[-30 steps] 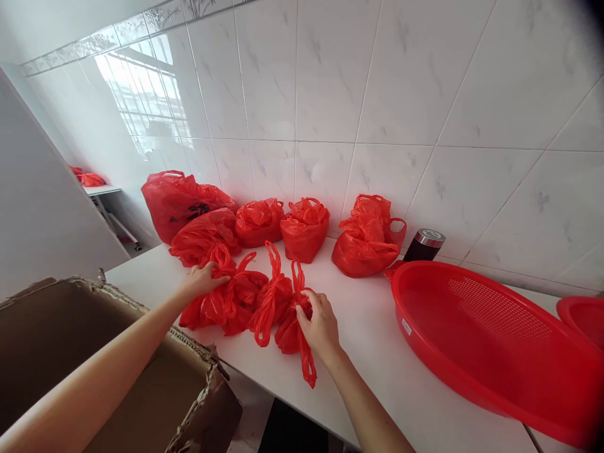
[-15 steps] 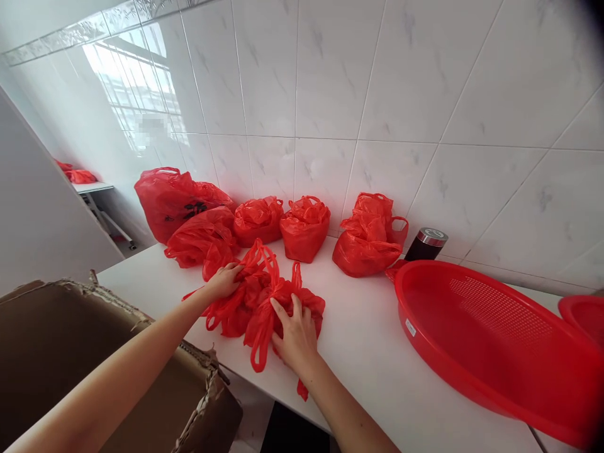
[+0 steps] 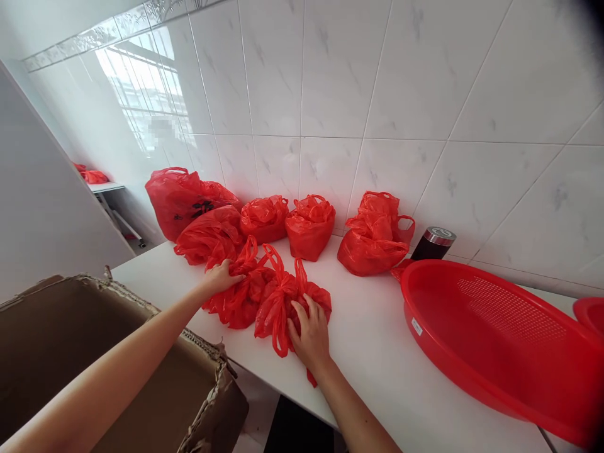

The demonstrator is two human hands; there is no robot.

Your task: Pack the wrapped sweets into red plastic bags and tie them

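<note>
A cluster of small red plastic bags with knotted tops and loop handles lies near the front edge of the white table. My left hand [image 3: 221, 280] rests on the left side of this cluster, touching a knotted bag [image 3: 240, 296]; its thumb stands apart, and the bag partly hides its other fingers. On the right, my right hand [image 3: 310, 328] lies with spread fingers over another tied red bag [image 3: 271, 308]. Its fingertips touch the plastic beside the knot. What the bags contain cannot be made out.
Larger red bags [image 3: 189, 198] stand along the tiled wall, with more red bags [image 3: 310, 236] farther right. A black flask [image 3: 431, 244] stands behind a big red plastic basket [image 3: 415, 308]. An open cardboard box [image 3: 207, 377] with torn edges is at the lower left.
My left hand has shifted left, and the bags beneath it are spread a little apart. The right hand's fingers have moved off the knot onto the bag's right side. The view turned slightly left.
</note>
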